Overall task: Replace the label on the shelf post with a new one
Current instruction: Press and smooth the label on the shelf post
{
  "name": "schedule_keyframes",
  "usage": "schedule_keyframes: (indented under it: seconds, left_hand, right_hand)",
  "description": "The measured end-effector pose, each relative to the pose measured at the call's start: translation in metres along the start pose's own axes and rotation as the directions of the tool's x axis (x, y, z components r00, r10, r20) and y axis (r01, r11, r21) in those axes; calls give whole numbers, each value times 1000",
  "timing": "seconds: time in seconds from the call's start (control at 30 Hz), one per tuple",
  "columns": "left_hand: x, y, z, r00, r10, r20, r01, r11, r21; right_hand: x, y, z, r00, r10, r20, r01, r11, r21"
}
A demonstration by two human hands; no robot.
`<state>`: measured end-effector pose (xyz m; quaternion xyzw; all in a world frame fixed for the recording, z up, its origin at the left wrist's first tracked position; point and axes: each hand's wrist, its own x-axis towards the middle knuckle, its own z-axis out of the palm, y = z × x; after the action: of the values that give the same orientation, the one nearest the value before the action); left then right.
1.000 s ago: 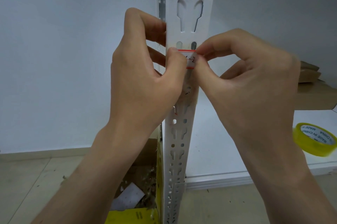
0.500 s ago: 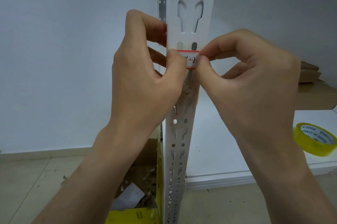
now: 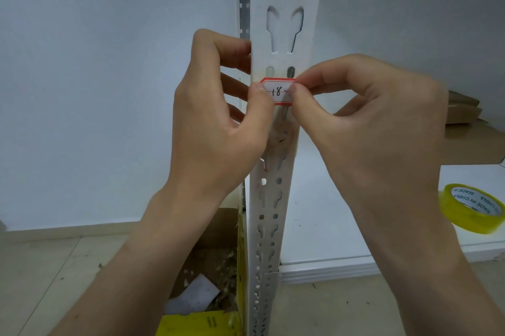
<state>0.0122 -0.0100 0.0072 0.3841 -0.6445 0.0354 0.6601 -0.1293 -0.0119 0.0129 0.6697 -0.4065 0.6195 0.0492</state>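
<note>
A white perforated shelf post [image 3: 284, 21] runs up the middle of the view. A red-bordered white label [image 3: 278, 91] with handwritten "18-" lies across the post's face. My left hand [image 3: 216, 122] wraps its fingers round the post's left edge, and its thumb presses the label's left end. My right hand [image 3: 366, 128] pinches the label's right end between thumb and forefinger, hiding the rest of the writing. Below the label the post shows a patch of old sticker residue [image 3: 281, 138].
A roll of yellow tape [image 3: 472, 210] lies on the white shelf board [image 3: 328, 226] at the right. Brown cardboard boxes [image 3: 470, 138] sit behind it. On the floor left of the post stands an open carton [image 3: 213, 275] with shredded filling and a white card.
My left thumb has slid left off the label, uncovering the "18". My right thumb and forefinger now cover the label's right end. The post and hands stay otherwise in place.
</note>
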Motion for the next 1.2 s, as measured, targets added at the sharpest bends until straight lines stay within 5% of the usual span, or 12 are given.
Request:
schedule_keyframes:
  seconds: [0.67, 1.2]
  left_hand:
    - [-1, 6, -2, 999, -37, 9, 37, 999, 37]
    - [0, 5, -2, 1000, -19, -4, 20, 999, 33]
  right_hand:
    - [1, -1, -4, 1000, 7, 29, -8, 999, 36]
    - [5, -10, -1, 995, 86, 44, -82, 992, -95]
